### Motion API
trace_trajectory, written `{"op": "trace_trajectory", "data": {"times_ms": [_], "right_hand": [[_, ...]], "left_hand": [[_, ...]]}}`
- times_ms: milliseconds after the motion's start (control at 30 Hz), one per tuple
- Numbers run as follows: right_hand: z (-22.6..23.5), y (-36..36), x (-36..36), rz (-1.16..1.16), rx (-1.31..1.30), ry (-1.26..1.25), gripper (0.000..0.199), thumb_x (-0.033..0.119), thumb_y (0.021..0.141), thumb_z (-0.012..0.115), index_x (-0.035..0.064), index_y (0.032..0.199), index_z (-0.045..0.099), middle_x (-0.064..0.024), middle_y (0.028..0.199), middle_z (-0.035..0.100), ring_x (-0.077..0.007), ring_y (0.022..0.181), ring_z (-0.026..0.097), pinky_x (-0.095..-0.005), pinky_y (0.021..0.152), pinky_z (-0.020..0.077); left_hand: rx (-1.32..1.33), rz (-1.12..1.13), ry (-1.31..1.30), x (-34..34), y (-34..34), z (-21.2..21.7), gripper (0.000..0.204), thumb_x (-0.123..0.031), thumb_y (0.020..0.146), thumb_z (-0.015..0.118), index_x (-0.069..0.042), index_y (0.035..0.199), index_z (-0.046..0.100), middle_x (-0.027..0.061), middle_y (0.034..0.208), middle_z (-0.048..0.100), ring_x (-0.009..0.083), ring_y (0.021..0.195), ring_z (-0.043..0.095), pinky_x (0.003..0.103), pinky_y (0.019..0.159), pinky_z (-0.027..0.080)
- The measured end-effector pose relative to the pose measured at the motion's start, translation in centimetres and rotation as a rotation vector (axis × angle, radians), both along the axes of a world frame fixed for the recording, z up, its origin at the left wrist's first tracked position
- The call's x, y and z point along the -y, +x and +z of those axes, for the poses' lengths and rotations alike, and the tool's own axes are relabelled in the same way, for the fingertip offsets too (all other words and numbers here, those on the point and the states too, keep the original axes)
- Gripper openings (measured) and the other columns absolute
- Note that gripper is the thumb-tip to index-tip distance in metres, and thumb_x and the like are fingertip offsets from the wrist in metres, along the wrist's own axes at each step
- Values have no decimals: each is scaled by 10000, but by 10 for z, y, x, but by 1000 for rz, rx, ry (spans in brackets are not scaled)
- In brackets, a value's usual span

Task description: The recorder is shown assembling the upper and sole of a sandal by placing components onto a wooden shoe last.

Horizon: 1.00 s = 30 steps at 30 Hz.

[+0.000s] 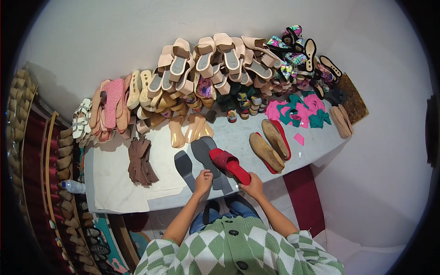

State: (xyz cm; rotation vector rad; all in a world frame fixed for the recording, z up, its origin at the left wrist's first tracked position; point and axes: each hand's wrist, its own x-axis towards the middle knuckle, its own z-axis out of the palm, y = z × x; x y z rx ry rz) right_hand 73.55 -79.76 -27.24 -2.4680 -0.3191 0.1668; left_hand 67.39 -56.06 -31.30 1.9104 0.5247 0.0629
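Note:
My right hand (251, 185) grips the heel end of a red slipper (239, 172). The slipper has a wide dark red strap and points away to the left. Close by, my left hand (204, 180) is closed, its fingers curled at the heel end of a dark grey sole (203, 153). Whether it pinches that sole or something small is hidden. Another grey sole piece (184, 165) lies left of it, and more grey pieces lie partly under the slipper. To the right, a pair of wooden shoe lasts (266, 152) rests on red soles.
Brown strap pieces (141, 162) lie on white sheeting at left. Beige heeled sandals (206, 55) are piled along the wall. Pink and green scraps (300, 110) lie at right, near stacked tan soles (341, 121). A rack of lasts (65, 162) and a bottle (73, 186) stand left of the table.

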Motion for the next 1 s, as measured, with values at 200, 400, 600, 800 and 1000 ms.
{"op": "trace_trajectory", "data": {"times_ms": [200, 400, 600, 800, 1000], "right_hand": [[-3, -8, 20, -46, -306, 151, 609, 320, 535, 784, 17, 1020, 573, -177, 906, 621, -311, 857, 602, -362, 766, 467], [3, -13, 34, 68, 17, -10, 623, 246, 574, 756, 74, 1122, 513, -141, 997, 562, -313, 927, 557, -383, 784, 458], [-2, -10, 60, 180, -16, 50, 646, 285, 607, 742, 64, 1153, 479, -178, 1035, 524, -332, 936, 532, -379, 809, 441], [-17, 4, 72, -195, -817, 467, 630, 469, 760, 624, 40, 1190, 455, -130, 1024, 540, -260, 908, 540, -405, 687, 517], [-32, 0, 78, -319, -1121, 794, 453, 409, 790, 623, 67, 1065, 508, -75, 985, 545, -208, 867, 528, -402, 684, 531]], "left_hand": [[-204, 158, -939, 45, 13, 7, 364, -182, 857, 551, 5, 1153, 454, 101, 987, 592, 156, 809, 604, 240, 721, 492], [-46, 300, -800, 68, 15, -3, 548, -211, 825, 606, 26, 1247, 349, 60, 922, 564, 128, 793, 594, 228, 672, 501], [-102, 334, -963, 85, 9, -24, 671, -170, 788, 651, 49, 1298, 276, 93, 906, 569, 122, 726, 574, 225, 640, 490], [-108, 345, -912, 114, 24, -17, 679, -162, 761, 683, 78, 1260, 291, 73, 826, 572, 109, 636, 562, 210, 518, 460], [-31, 394, -885, 133, 39, -11, 360, -228, 754, 702, 9, 960, 526, 61, 788, 573, 103, 599, 550, 215, 483, 423]]}}
